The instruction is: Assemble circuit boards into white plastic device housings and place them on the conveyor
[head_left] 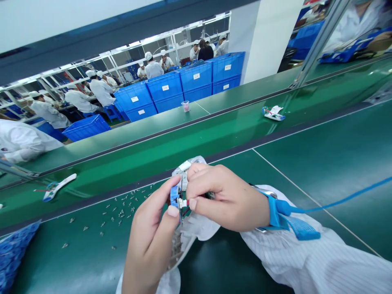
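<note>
I'm standing in a factory assembly hall: a green conveyor belt point(147, 154) runs past the tabletop point(321, 163), labelled blue crates point(156, 90) stand stacked beyond, and people point(154, 70) in white coats point(101, 90) and caps point(148, 56) work in rows.

My dark green bench point(346, 151) is kinda messy: tiny metal bits point(121, 214) scattered over the left, blue parts point(15, 255) heaped farther left, see-through bag point(180, 172) near the far edge.

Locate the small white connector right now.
The white connector is below and slightly left of centre in the head view, between the left hand and right hand, beside the small blue part.
</note>
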### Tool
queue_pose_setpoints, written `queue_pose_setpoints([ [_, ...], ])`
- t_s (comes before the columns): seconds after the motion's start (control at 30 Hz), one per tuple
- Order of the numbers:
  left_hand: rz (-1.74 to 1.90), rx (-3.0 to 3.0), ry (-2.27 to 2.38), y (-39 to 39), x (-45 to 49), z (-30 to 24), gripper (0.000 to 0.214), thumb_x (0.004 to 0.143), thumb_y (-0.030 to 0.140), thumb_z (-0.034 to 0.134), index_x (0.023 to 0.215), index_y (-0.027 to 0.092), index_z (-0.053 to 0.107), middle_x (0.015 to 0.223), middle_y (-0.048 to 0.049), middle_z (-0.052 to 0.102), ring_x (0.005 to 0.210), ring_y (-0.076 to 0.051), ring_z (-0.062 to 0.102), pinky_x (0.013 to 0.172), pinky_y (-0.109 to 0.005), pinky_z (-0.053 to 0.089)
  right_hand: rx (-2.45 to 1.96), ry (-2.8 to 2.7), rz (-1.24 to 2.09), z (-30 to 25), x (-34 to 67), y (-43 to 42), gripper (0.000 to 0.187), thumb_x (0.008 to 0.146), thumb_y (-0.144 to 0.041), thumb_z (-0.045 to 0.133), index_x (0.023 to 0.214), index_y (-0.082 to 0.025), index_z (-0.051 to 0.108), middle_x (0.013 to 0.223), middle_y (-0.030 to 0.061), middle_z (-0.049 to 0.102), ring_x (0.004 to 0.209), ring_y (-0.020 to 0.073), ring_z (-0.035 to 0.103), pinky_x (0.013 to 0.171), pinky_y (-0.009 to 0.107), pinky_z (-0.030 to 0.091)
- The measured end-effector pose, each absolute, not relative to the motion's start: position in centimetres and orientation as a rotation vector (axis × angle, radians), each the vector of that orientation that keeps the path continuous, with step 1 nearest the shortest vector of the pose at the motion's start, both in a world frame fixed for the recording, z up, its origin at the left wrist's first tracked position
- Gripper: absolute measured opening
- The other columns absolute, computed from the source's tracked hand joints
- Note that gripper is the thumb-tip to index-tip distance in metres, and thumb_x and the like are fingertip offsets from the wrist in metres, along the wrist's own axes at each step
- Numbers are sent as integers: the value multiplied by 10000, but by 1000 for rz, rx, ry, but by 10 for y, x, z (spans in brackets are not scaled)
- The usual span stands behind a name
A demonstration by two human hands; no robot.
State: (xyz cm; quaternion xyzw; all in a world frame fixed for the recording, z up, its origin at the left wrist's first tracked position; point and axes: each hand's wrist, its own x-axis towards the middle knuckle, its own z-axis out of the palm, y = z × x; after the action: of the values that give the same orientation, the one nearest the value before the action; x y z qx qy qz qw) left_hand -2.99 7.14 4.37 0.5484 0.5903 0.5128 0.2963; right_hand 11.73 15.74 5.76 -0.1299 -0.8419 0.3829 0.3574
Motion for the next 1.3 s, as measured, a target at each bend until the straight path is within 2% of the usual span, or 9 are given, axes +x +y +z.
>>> queue_pose_setpoints([
  [0.13, 1234, 1572, 1552, 71, -39, 41, 321, 908, 374, 487, 1215, 396, 577, 1242, 40, 612, 1110, -199, 578, 882, -252, 462, -337, -2194, 1005, 58, 120, 156, 275, 745, -73, 437, 503, -167, 346, 497, -31, 367, 573, 101, 360, 682, 242, 342],
  [0.4, 1293, 1593, 1690, 68, -32, 46, 320, 872, 384, 520, 1168, 336, 630, 1165, 0, 658, 945, -214, 643, 764, -268, 488, -398, -2235, 997, 60, 120, 157, 279, 735, -66, 442, 489, -164, 354, 526, -21, 415, 597, 104, 405, 654, 247, 338],
  [0.57, 1203, 1772, 1774, 68, -29, 51, 378, 893, 321, 493, 1264, 363, 549, 1307, 35, 572, 1181, -223, 546, 889, -256, 462, -423, -2183, 871, 57, 119, 154, 282, 738, -61, 434, 488, -161, 350, 533, -18, 439, 599, 101, 404, 684, 241, 346],
  [0.7, 1173, 1765, 1797, 68, -30, 51, 391, 903, 333, 470, 1289, 363, 523, 1348, 40, 532, 1221, -225, 516, 935, -268, 451, -448, -2191, 768, 55, 119, 151, 270, 734, -59, 427, 499, -160, 342, 517, -19, 410, 592, 106, 378, 663, 259, 314],
  [0.87, 1105, 1824, 1811, 65, -27, 51, 396, 911, 334, 433, 1299, 353, 508, 1377, 35, 503, 1245, -233, 492, 962, -290, 430, -421, -2219, 837, 56, 119, 151, 298, 743, -66, 430, 502, -161, 282, 514, -20, 379, 600, 104, 388, 663, 255, 312],
  [0.93, 1063, 1817, 1879, 63, -21, 52, 409, 912, 355, 408, 1310, 311, 493, 1329, -12, 554, 1169, -255, 556, 888, -314, 462, -420, -2220, 873, 57, 119, 152, 302, 742, -70, 422, 499, -164, 269, 520, -17, 405, 605, 106, 400, 663, 257, 317],
  [1.07, 905, 1691, 2040, 60, -9, 53, 525, 865, 406, 439, 1354, 224, 372, 1040, -102, 682, 871, -297, 662, 679, -367, 483, -394, -2255, 953, 58, 121, 153, 303, 732, -92, 420, 478, -168, 275, 480, -14, 394, 580, 111, 376, 662, 267, 328],
  [1.17, 807, 1715, 1975, 60, -7, 49, 498, 824, 370, 473, 1286, 206, 383, 1018, -131, 678, 923, -326, 650, 736, -420, 485, -390, -2300, 917, 58, 121, 155, 293, 706, -82, 401, 468, -168, 252, 466, -11, 364, 557, 113, 332, 634, 278, 312],
  [1.3, 748, 1755, 2059, 59, -4, 44, 414, 824, 303, 430, 1224, 208, 381, 1046, -139, 660, 952, -315, 641, 804, -458, 474, -347, -2352, 890, 56, 121, 159, 277, 683, -63, 400, 472, -166, 254, 478, -11, 340, 562, 113, 317, 630, 274, 312],
])
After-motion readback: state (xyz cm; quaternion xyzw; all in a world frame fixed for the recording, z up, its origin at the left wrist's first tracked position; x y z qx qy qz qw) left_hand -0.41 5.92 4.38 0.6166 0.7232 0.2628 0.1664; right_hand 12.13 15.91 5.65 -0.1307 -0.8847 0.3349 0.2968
